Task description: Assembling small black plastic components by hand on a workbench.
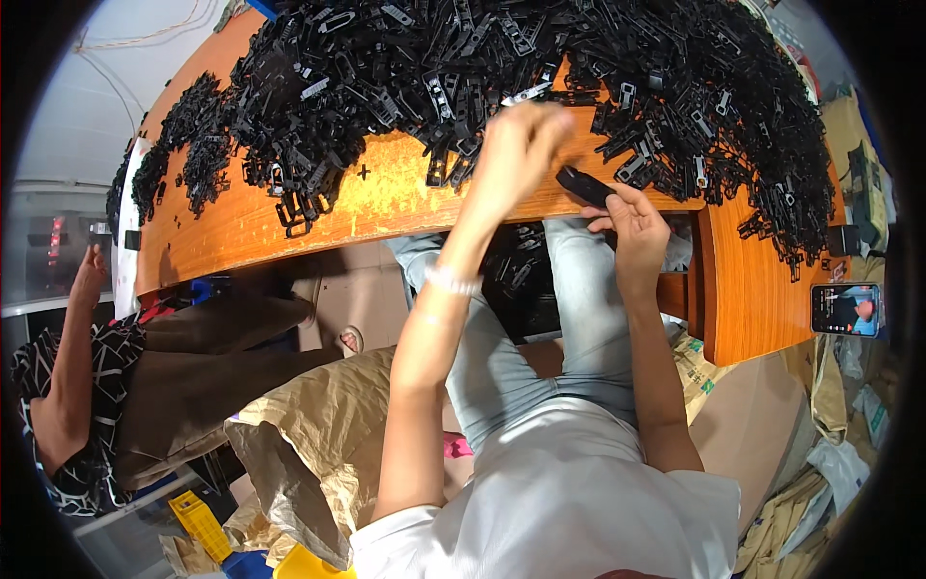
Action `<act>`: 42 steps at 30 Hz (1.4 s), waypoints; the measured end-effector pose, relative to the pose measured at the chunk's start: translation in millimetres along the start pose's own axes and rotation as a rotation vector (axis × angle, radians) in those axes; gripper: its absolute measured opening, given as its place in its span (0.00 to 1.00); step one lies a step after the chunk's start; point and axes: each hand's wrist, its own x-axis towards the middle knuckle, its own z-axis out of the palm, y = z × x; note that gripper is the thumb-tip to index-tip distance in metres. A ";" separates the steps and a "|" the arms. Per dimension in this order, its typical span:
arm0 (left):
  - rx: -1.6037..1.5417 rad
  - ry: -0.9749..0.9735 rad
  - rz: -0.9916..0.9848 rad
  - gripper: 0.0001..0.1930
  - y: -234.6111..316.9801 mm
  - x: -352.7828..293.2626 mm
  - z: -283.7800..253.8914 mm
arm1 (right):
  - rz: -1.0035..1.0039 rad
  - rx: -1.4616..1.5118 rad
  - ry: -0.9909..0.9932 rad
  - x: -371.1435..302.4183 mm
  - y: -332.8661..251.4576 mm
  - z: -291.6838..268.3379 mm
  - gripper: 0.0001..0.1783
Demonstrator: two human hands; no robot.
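Note:
My right hand (pixel 638 224) pinches a smooth, long black plastic piece (pixel 585 186) just above the table's front edge; its far end points up and left. My left hand (pixel 524 140), with a pale band on the wrist, is lifted over the table near the edge of the heap. Motion smears its fingers, so I cannot see whether they hold anything. A large heap of black plastic parts (pixel 386 58), several with slots and silvery strips, spreads across the far side of the wooden table (pixel 405 198).
A lit phone (pixel 846 310) stands at the right end of the table. Brown paper sacks (pixel 318 415) lie at my left, by a yellow crate (pixel 200 526). More black parts lie in a dark container under the table. Another person's arm (pixel 72 357) shows at far left.

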 end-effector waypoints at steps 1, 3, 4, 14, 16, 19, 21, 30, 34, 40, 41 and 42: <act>0.175 0.051 0.073 0.09 -6.4 19.3 2.3 | -0.045 -0.030 -0.009 1.1 5.1 -0.4 0.11; 0.353 0.106 0.150 0.07 -15.0 46.7 7.9 | -0.080 -0.060 -0.037 1.9 15.1 -1.5 0.11; 0.601 0.121 0.182 0.07 -17.8 56.0 11.9 | -0.112 -0.090 -0.065 2.7 16.7 -2.5 0.11; 1.191 0.232 0.428 0.03 -20.5 98.6 24.1 | -0.033 -0.104 -0.086 8.0 8.4 -0.1 0.11; 1.211 0.185 0.387 0.06 -18.8 94.0 20.2 | -0.018 -0.093 -0.081 8.5 9.7 0.0 0.11; 1.047 0.296 0.407 0.05 -23.0 78.8 13.0 | -0.019 -0.129 -0.065 9.5 11.0 3.4 0.11; 0.828 0.403 0.352 0.05 -21.0 69.3 10.9 | -0.058 -0.270 -0.089 10.2 9.6 6.6 0.11; -0.495 0.328 -0.282 0.05 -11.4 38.9 -24.0 | -0.063 -0.227 -0.128 26.6 24.0 13.5 0.12; -0.790 0.208 -0.348 0.03 -3.4 12.4 -35.1 | -0.079 -0.185 -0.149 23.6 19.1 14.7 0.13; -0.640 0.094 -0.348 0.03 9.0 -27.0 -42.0 | -0.049 0.165 -0.203 17.2 -10.3 1.8 0.13; -0.587 0.038 -0.415 0.01 8.4 -36.1 -45.5 | -0.052 0.178 -0.294 15.7 -12.6 -1.5 0.13; -0.635 -0.010 -0.423 0.02 11.3 -44.3 -45.5 | -0.051 0.177 -0.294 12.2 -13.6 -0.4 0.13</act>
